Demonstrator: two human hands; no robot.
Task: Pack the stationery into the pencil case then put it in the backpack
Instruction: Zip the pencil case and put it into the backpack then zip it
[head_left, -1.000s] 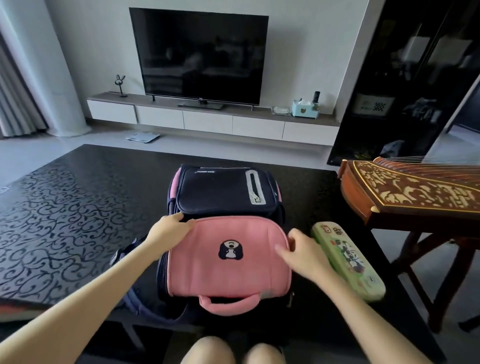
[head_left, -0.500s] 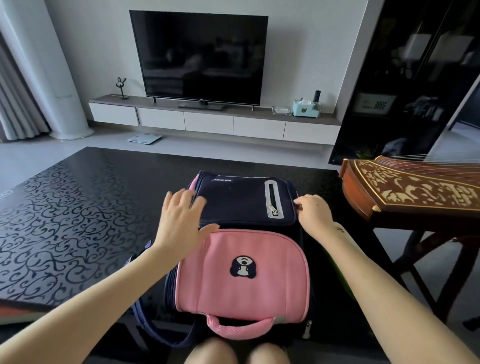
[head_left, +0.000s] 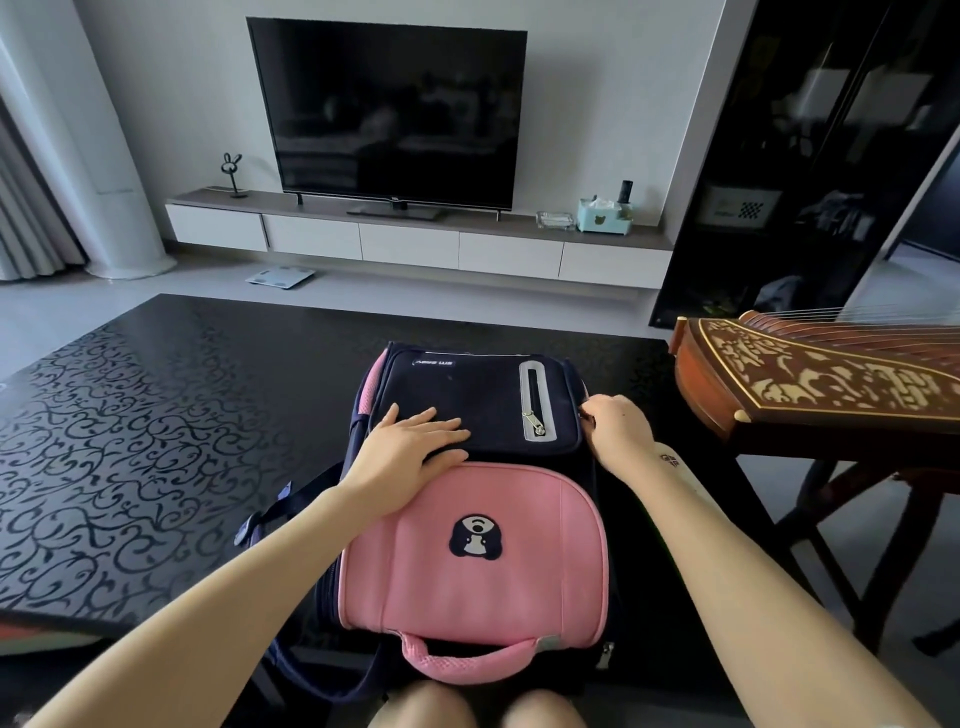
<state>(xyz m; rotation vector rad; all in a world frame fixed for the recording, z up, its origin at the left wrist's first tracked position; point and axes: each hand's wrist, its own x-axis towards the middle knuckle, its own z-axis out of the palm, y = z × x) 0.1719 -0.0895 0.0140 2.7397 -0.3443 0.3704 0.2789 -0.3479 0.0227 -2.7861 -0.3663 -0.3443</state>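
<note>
Nearest the camera, the person's bare knees (head_left: 472, 709) show at the bottom edge, just below the pink mesh carry handle (head_left: 470, 661) of the backpack. The pink and navy fabric backpack (head_left: 483, 545) lies flat on the black tabletop with a scrolled pattern (head_left: 130, 441), its pink front pocket toward the person and its navy upper section farther away. A dark dog-face patch (head_left: 475, 538) sits at the centre of the pink pocket. A navy shoulder strap (head_left: 280, 506) trails off the backpack's left side.

The left hand (head_left: 410, 449) rests palm-down on the navy section, fingers spread and extended, gripping nothing. The right hand (head_left: 618, 434) is at the right edge of the navy section with its fingers curled closed at the side seam; what they pinch is too small to tell. A grey-trimmed vertical zip pocket (head_left: 537, 402) lies between the two hands.

Just beside the backpack's right side, under the right forearm, a small pale sliver of the pencil case (head_left: 688, 480) is visible on the tabletop; the remainder is hidden by the arm.

To the right, apart from the tabletop, stands a brown wooden zither with pale inlay (head_left: 821, 384) on a dark stand.

Farther back, a white bathroom scale (head_left: 280, 276) lies on the floor. A white wall-mounted cabinet (head_left: 415, 241) carries a black television (head_left: 392, 111), a rabbit-shaped ornament (head_left: 232, 174) and a light blue tissue box (head_left: 605, 217).
</note>
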